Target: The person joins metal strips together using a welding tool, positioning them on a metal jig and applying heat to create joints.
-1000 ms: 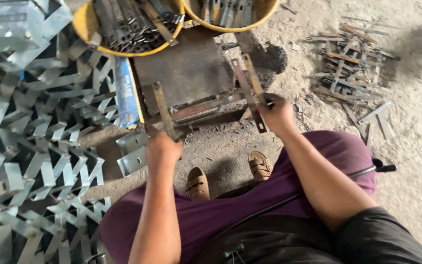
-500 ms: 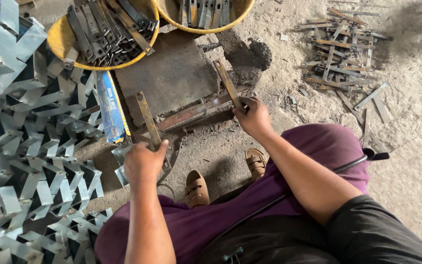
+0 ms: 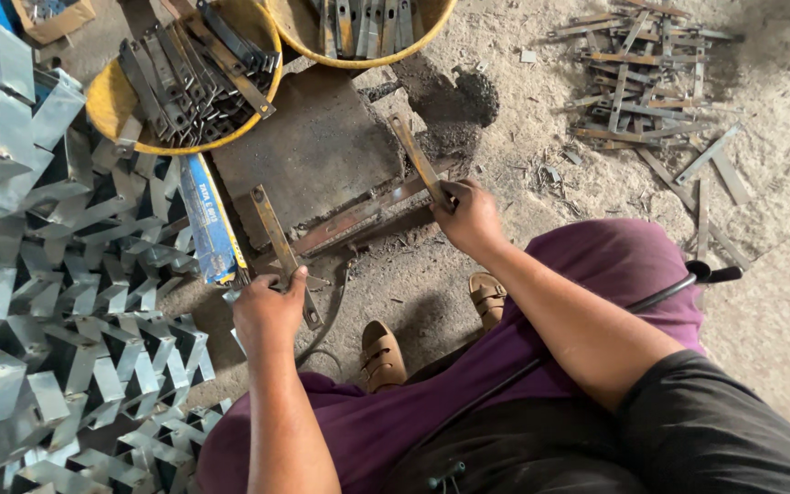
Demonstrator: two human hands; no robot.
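- A seated person looked down at a dirt floor workplace, feet in brown sandals (image 3: 386, 352).
- The left hand (image 3: 267, 311) was closed around the near end of a flat rusty metal strip (image 3: 278, 242), whose far end rested on a dark steel plate (image 3: 313, 146), apparently to steady it.
- The right hand (image 3: 470, 215) pinched a second strip (image 3: 416, 157) at its lower end, angling it up over the plate's edge.
- Two yellow tubs (image 3: 107, 114) beyond the plate held more strips, within reach.
- Folded shiny brackets (image 3: 57, 302) were stacked at the left.
- Loose strips (image 3: 642, 82) lay scattered on the ground at the right, well apart.
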